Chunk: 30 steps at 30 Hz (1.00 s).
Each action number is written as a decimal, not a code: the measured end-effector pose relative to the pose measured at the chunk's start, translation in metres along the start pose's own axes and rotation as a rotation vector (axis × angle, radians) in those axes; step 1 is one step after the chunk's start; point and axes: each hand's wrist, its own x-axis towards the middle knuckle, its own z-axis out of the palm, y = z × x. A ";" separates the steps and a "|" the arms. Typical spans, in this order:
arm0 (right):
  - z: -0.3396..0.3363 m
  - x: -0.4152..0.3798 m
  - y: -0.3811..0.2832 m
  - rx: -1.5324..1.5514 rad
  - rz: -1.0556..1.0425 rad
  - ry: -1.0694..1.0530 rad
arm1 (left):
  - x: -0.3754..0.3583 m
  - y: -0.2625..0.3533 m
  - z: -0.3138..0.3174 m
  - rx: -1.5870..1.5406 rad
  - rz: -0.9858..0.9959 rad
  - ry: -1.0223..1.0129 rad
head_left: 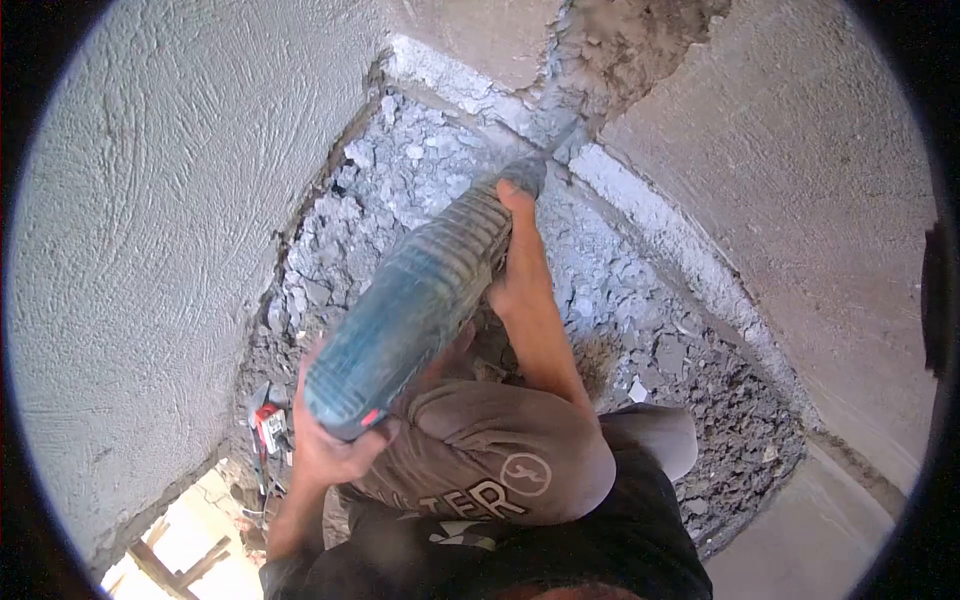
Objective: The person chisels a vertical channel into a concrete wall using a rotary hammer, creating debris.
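Observation:
A dusty blue-green demolition hammer point(385, 315) lies slantwise across the middle of the view, its ribbed front section pointing up and to the right. My left hand point(340, 450) is wrapped round the rear end of it. Near the front, my right hand point(513, 215) is closed on the hammer, the thumb showing on top and the other fingers mostly hidden. The chisel point(566, 136) reaches the base of the wall, at the lower end of a broken-out strip point(610, 65). Whether its tip is in the material is hard to tell through the dust.
Grey rubble point(345, 235) covers the floor between a plastered wall point(170, 220) on the left and a smoother wall point(790, 170) on the right. A whitish ledge point(660, 205) runs along the right wall's base. A red and black object point(270, 425) is at lower left, beside my bent knee point(560, 465).

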 end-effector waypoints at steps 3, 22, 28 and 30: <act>0.018 -0.021 -0.015 -0.100 -0.062 0.005 | -0.006 -0.006 -0.007 -0.049 0.112 -0.037; 0.000 0.020 -0.053 0.002 -0.047 -0.004 | 0.049 0.053 0.050 -0.126 0.182 -0.040; -0.012 0.019 -0.032 0.086 -0.031 -0.095 | 0.046 0.041 0.047 -0.062 0.128 -0.092; -0.007 0.012 -0.025 0.102 -0.048 -0.152 | 0.037 0.036 0.044 -0.072 0.188 -0.061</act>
